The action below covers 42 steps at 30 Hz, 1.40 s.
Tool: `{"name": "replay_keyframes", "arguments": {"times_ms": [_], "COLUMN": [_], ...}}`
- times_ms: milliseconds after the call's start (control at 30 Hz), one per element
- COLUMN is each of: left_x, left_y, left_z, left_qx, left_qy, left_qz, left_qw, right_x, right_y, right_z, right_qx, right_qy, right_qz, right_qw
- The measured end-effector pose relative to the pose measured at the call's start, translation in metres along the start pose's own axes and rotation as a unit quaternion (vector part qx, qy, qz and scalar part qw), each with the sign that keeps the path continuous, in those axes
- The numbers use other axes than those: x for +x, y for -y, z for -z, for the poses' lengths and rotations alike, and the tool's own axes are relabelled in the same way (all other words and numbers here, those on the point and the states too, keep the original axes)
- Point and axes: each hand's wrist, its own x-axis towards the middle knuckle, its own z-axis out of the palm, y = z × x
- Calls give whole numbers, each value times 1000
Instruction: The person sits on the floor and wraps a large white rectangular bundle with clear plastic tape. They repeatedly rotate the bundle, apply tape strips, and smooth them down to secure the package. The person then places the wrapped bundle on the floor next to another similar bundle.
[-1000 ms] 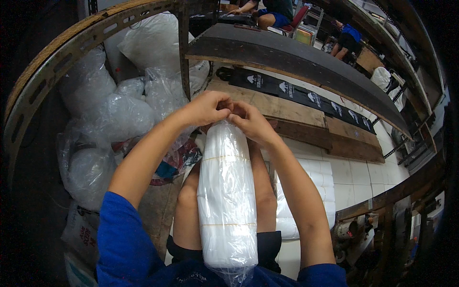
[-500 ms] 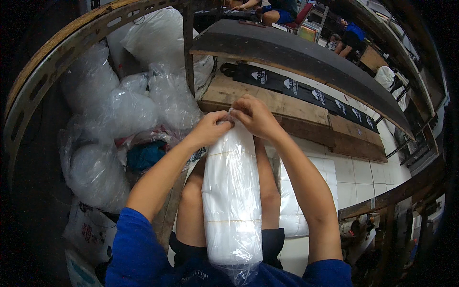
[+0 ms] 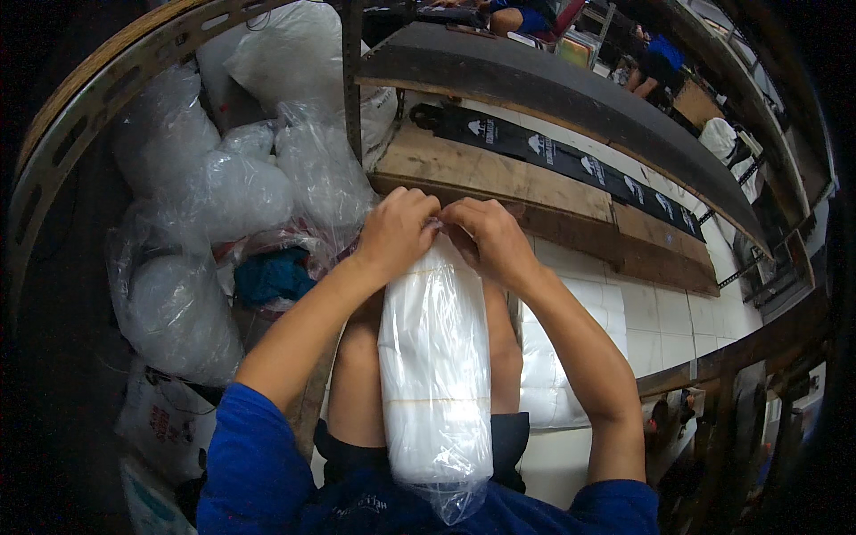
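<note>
Beyond the knees, a long dark shelf (image 3: 535, 85) runs on a slant, biggest item around. Below its front edge: wooden planks (image 3: 464, 169) with a black printed strip (image 3: 566, 165) laid lengthwise on top. Off the planks' left end, heap of clear plastic bags (image 3: 245, 192), some teal cloth (image 3: 272, 276) among them. In front of the planks' front edge, white quilted bundle (image 3: 553, 357) on the tile floor (image 3: 664, 321), partly behind the right forearm.

White roll (image 3: 437, 348) in clear wrapping lies lengthwise on the lap, between the thighs; far end toward the planks' front edge, near end by the blue shirt (image 3: 250, 446).

Left hand (image 3: 399, 232) and right hand (image 3: 493, 239) meet at the far end, almost touching, fingers bent and apparently pinched on the gathered film (image 3: 437, 223); pads hidden, so can't tell how firm. Two thin tan bands (image 3: 439, 399) circle the roll. Smallest: loose film tail (image 3: 450, 504) past the near end, not held.

Risks, my judgement: pulling too hard could tear the thin film; slick plastic could slip from the fingertips and undo the gather. Knees parting could let the roll slide off the lap, since neither hand supports its middle.
</note>
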Motion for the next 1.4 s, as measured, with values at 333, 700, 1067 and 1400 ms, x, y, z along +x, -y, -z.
{"name": "replay_keyframes", "arguments": {"times_ms": [333, 700, 1067, 1400], "left_x": [0, -14, -33, -45], "left_y": [7, -8, -13, -22], "left_z": [5, -6, 33, 19], "left_qx": [-62, -6, -69, -69], "left_qy": [64, 36, 160, 157], "left_qz": [25, -28, -57, -62], "left_qw": [996, 999, 983, 983], "right_x": [6, -16, -25, -40], "right_y": [8, 16, 28, 39], "right_z": [1, 2, 6, 12], "right_qx": [8, -35, -37, -64], "right_qy": [-11, 32, 30, 107], "right_qz": [-48, -4, 38, 34], "right_qw": [999, 999, 998, 992]}}
